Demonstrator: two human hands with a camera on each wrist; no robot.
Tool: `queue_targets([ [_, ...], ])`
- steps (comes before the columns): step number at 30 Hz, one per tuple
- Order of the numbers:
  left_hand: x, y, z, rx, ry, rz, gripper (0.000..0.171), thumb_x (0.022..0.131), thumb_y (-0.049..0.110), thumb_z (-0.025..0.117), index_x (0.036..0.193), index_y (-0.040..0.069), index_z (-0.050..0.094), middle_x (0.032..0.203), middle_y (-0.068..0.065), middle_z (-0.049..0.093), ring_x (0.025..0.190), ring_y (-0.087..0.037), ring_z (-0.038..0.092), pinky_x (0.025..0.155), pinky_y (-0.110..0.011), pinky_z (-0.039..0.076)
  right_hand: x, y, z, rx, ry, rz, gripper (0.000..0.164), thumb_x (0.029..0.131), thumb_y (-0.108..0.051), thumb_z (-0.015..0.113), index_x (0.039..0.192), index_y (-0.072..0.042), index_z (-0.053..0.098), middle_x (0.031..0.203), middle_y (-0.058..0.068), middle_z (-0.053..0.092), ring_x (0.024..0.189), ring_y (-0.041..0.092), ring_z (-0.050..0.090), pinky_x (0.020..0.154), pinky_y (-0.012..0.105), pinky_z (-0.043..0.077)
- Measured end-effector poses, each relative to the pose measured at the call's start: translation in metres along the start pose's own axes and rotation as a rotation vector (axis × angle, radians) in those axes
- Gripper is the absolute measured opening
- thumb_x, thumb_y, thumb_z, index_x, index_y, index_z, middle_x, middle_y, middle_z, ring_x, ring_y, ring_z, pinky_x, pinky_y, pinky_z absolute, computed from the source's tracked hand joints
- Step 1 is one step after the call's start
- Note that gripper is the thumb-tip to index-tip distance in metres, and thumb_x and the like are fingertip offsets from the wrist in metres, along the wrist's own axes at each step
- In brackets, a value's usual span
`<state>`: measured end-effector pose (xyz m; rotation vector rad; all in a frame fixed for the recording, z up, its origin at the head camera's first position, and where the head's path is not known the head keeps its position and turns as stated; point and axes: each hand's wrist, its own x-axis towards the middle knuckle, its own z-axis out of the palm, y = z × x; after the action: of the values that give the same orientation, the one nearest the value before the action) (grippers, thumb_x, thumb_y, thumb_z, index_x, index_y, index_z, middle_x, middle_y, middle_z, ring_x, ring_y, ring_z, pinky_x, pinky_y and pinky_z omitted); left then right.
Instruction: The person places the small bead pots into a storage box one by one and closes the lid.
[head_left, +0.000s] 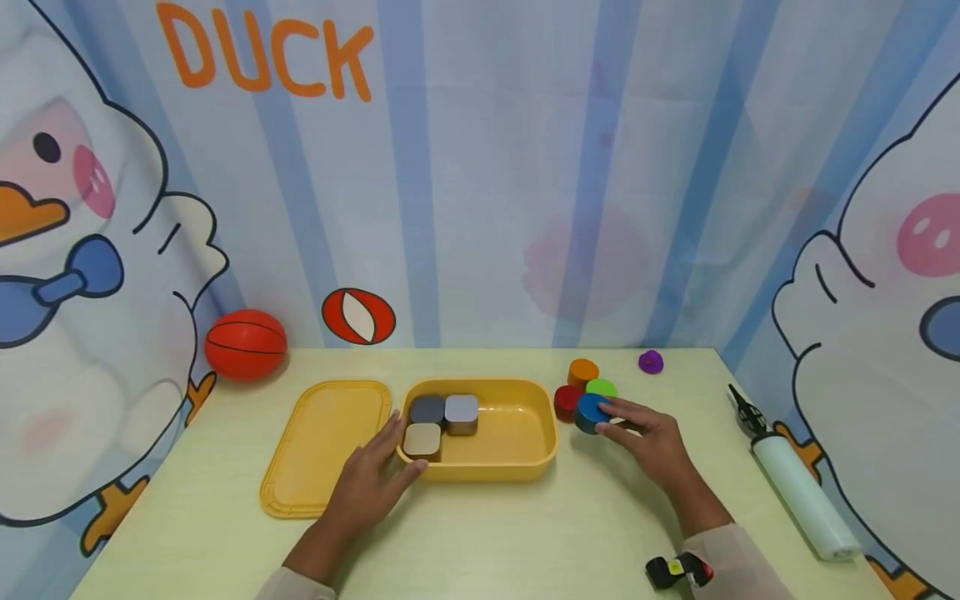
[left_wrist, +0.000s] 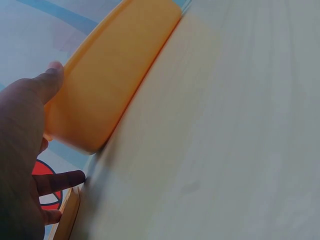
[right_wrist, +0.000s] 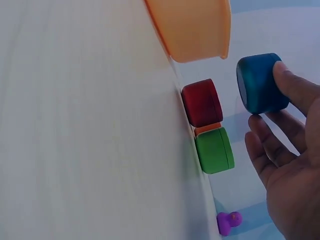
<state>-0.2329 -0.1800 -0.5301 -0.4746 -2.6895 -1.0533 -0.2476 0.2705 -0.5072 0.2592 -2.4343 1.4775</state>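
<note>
My right hand (head_left: 656, 442) pinches a blue short cylinder (right_wrist: 262, 84) between thumb and fingers. In the right wrist view it is raised off the table. Beside it stand a red cylinder (head_left: 567, 403), a green cylinder (head_left: 602, 387) and an orange cylinder (head_left: 582, 372). My left hand (head_left: 367, 487) steadies the left end of a yellow box (head_left: 487, 472), thumb along its front wall and fingers at its left side. In the left part of the box sit a dark grey block (head_left: 427, 409), a light grey block (head_left: 461, 412) and a beige block (head_left: 422, 440).
A yellow lid (head_left: 322, 446) lies left of the box, with a red ball (head_left: 246, 344) behind it. A small purple figure (head_left: 651, 362) stands at the back right. On the right lies a pale green pump (head_left: 806, 496). A duck-print curtain (head_left: 480, 167) hangs behind the table.
</note>
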Motion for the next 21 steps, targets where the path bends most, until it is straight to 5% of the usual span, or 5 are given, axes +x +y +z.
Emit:
queue_targets([
  [21,0.000,0.000,0.000,-0.006,-0.004,-0.010,0.083,0.104,0.049,0.073,0.168,0.009,0.040,0.176,-0.009,0.038,0.163,-0.035,0.040,0.120,-0.084,0.031,0.016,-0.025,0.018,0.018,0.045,-0.236,0.029,0.093,0.001,0.084,0.122,0.002,0.082,0.129,0.024,0.078,0.107,-0.016,0.066,0.090,0.013,0.060],
])
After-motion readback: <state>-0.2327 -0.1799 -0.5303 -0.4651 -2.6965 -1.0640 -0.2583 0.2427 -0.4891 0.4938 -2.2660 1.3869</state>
